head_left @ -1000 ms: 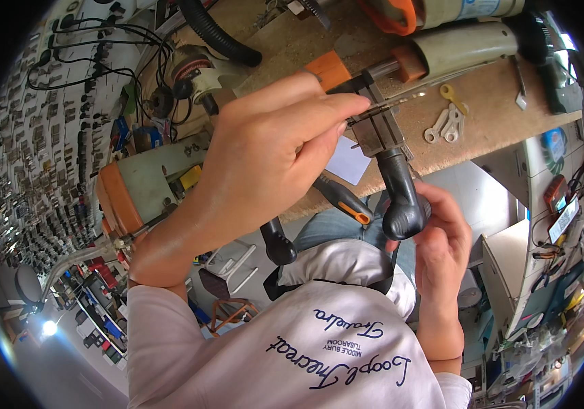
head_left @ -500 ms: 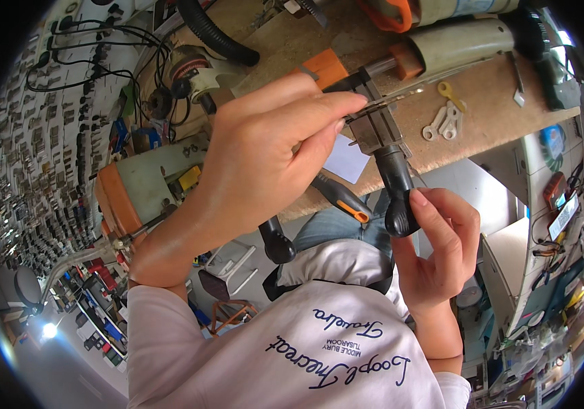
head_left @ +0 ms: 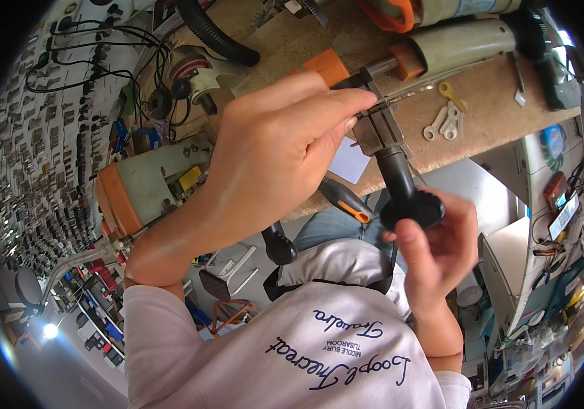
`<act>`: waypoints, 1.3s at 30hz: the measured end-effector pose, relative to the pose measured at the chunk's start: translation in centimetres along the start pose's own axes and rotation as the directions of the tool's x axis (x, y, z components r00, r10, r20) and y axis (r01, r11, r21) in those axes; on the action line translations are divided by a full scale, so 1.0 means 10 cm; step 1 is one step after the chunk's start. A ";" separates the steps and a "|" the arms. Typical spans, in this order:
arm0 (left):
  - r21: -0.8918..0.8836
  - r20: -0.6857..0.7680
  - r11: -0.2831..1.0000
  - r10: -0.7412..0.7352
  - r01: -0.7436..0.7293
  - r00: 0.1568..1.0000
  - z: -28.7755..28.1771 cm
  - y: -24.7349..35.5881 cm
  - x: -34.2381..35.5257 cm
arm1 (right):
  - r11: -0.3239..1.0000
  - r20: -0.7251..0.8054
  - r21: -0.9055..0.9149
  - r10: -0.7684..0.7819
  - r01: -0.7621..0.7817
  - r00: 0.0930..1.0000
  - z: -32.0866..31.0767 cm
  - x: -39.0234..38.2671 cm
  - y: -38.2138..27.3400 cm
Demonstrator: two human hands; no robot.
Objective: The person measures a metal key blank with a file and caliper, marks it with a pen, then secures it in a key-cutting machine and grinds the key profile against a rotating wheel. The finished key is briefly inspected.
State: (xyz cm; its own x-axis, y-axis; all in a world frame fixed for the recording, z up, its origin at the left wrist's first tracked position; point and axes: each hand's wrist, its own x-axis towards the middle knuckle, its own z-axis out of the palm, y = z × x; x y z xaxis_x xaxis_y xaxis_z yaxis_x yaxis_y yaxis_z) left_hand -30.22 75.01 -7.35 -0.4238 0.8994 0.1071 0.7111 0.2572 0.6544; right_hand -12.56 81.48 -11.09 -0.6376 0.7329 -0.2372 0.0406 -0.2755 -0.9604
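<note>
Wooden workbench: right hand fingers grip black clamp knob, left hand fingers pinch clamp jaw.

The left hand covers whatever its fingertips pinch at the vise. At twelve o'clock, the orange-and-grey tool on the counter is cut off.

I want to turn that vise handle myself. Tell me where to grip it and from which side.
Grip the black round knob at the handle's free end, coming from below, off the bench edge. It overhangs the bench toward the person, with open space around it. The right hand wraps it from there, while the left hand rests at the vise jaws above.
</note>
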 end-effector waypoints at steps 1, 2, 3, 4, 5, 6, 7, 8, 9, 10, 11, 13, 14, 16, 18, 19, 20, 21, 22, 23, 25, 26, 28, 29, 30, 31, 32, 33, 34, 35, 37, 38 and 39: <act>-0.003 0.001 1.000 -0.008 0.008 1.000 0.00 0.00 0.00 | 0.880 0.156 0.374 0.251 -0.292 0.955 0.01 0.06 -0.03; -0.007 0.001 1.000 -0.016 0.016 1.000 0.00 0.00 -0.01 | 0.644 0.313 0.581 0.387 -0.497 0.867 0.03 0.08 -0.10; -0.011 0.003 1.000 -0.023 0.023 1.000 -0.01 0.00 -0.01 | 0.362 0.460 0.738 0.349 -0.570 0.817 0.03 0.09 -0.04; -0.009 0.005 1.000 -0.021 0.021 1.000 -0.01 0.01 0.00 | 0.040 0.582 0.790 0.261 -0.612 0.770 0.03 0.10 0.04; -0.007 0.008 1.000 -0.019 0.019 1.000 -0.02 0.02 0.01 | -0.149 0.634 0.773 0.212 -0.616 0.744 0.04 0.09 0.08; -0.006 0.011 1.000 -0.016 0.016 1.000 -0.03 0.02 0.01 | 0.132 0.546 0.788 0.301 -0.602 0.782 0.05 0.08 0.05; -0.004 0.014 1.000 -0.017 0.017 1.000 -0.03 0.02 0.01 | 0.401 0.441 0.724 0.357 -0.562 0.823 0.06 0.08 0.01; -0.003 0.017 1.000 -0.018 0.018 1.000 -0.03 0.02 0.01 | 0.637 0.324 0.589 0.378 -0.497 0.867 0.07 0.07 -0.01; -0.001 0.021 1.000 -0.019 0.019 1.000 -0.03 0.02 0.01 | 0.963 0.102 0.234 0.115 -0.136 0.988 -0.02 0.04 0.20; 0.010 0.020 1.000 -0.012 0.012 1.000 -0.02 0.01 0.01 | 0.986 -0.096 0.024 -0.163 0.166 0.982 0.01 0.07 0.15; 0.021 0.019 1.000 -0.006 0.006 1.000 -0.02 0.01 0.01 | 0.902 0.082 -0.206 -0.370 0.378 0.926 -0.07 0.12 0.05; 0.030 0.021 1.000 -0.005 0.005 1.000 -0.02 0.00 0.01 | 0.837 0.138 -0.339 -0.408 0.430 0.902 -0.04 0.14 0.00; 0.028 0.024 1.000 -0.010 0.009 1.000 -0.02 0.01 0.02 | 0.797 0.167 -0.400 -0.422 0.453 0.891 -0.03 0.14 -0.02; 0.027 0.023 1.000 -0.013 0.013 1.000 -0.02 0.02 0.02 | 0.995 0.146 0.030 0.089 -0.094 0.985 0.02 0.15 -0.11; 0.029 0.014 1.000 -0.010 0.009 1.000 -0.02 0.04 0.02 | 0.572 0.381 0.620 0.379 -0.537 0.843 -0.01 0.17 -0.08; 0.017 0.017 1.000 -0.010 0.010 1.000 -0.02 0.04 0.02 | 0.485 0.442 0.682 0.321 -0.547 0.837 0.00 0.16 -0.01; 0.005 0.021 1.000 -0.010 0.010 1.000 -0.03 0.04 0.03 | 0.392 0.494 0.733 0.256 -0.557 0.831 0.00 0.15 0.02; -0.007 0.025 1.000 -0.010 0.010 1.000 -0.03 0.04 0.03 | 0.436 0.482 0.708 0.275 -0.555 0.832 -0.01 0.15 0.01; -0.010 0.023 1.000 -0.010 0.010 1.000 -0.03 0.03 0.02 | 0.481 0.472 0.678 0.295 -0.556 0.831 -0.01 0.16 -0.01; -0.012 0.022 1.000 -0.009 0.009 1.000 -0.03 0.01 0.01 | 0.524 0.460 0.646 0.313 -0.555 0.831 0.00 0.17 -0.02; -0.010 0.027 1.000 -0.015 0.015 1.000 -0.03 0.01 0.01 | 0.775 0.347 0.476 0.269 -0.416 0.898 0.01 0.14 0.00; -0.004 0.033 1.000 -0.022 0.022 0.999 -0.03 0.01 0.01 | 0.869 0.297 0.366 0.229 -0.332 0.927 0.01 0.13 0.01; -0.005 0.033 1.000 -0.026 0.026 0.999 -0.04 0.03 0.01 | 0.571 0.406 0.626 0.344 -0.532 0.847 0.02 0.14 -0.04; -0.012 0.027 1.000 -0.022 0.022 0.999 -0.04 0.03 0.01 | 0.401 0.456 0.727 0.324 -0.557 0.829 0.04 0.11 0.00; -0.019 0.021 1.000 -0.018 0.019 1.000 -0.03 0.03 0.01 | 0.215 0.503 0.794 0.294 -0.569 0.813 0.06 0.09 0.02; -0.017 0.017 1.000 -0.013 0.013 1.000 -0.03 0.03 0.00 | 0.026 0.507 0.831 0.372 -0.555 0.777 0.11 0.09 -0.04; -0.016 0.012 1.000 -0.007 0.007 1.000 -0.03 0.02 0.00 | -0.018 0.526 0.832 0.343 -0.555 0.778 0.12 0.09 -0.03; -0.016 0.007 1.000 -0.001 0.001 1.000 -0.03 0.01 -0.01 | -0.061 0.543 0.830 0.314 -0.555 0.779 0.13 0.07 0.02; -0.022 0.009 1.000 0.004 -0.004 1.000 -0.03 0.01 0.00 | -0.103 0.561 0.824 0.281 -0.556 0.779 0.13 0.06 0.07; -0.028 0.011 1.000 0.009 -0.008 1.000 -0.03 0.02 0.01 | -0.053 0.565 0.822 0.193 -0.567 0.802 0.10 0.05 0.13; -0.028 0.005 1.000 -0.002 0.002 1.000 -0.04 0.02 0.00 | 0.717 0.237 0.615 0.230 -0.329 0.944 0.07 0.03 0.15; -0.020 -0.003 1.000 -0.019 0.018 1.000 -0.05 0.01 -0.02 | 0.943 0.085 0.297 0.130 -0.149 0.988 0.04 0.02 0.16; -0.013 -0.011 0.999 -0.035 0.035 0.999 -0.05 0.01 -0.03 | 0.993 0.038 -0.003 -0.118 0.118 0.992 -0.06 0.03 0.17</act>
State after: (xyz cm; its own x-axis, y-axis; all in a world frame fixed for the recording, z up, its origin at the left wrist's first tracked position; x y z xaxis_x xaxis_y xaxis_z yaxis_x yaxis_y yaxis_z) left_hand -30.29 74.59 -6.91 -0.4552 0.8856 0.0924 0.6884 0.2842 0.6674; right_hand -12.25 81.58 -12.91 -0.6665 0.7363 -0.1163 -0.0326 -0.1846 -0.9823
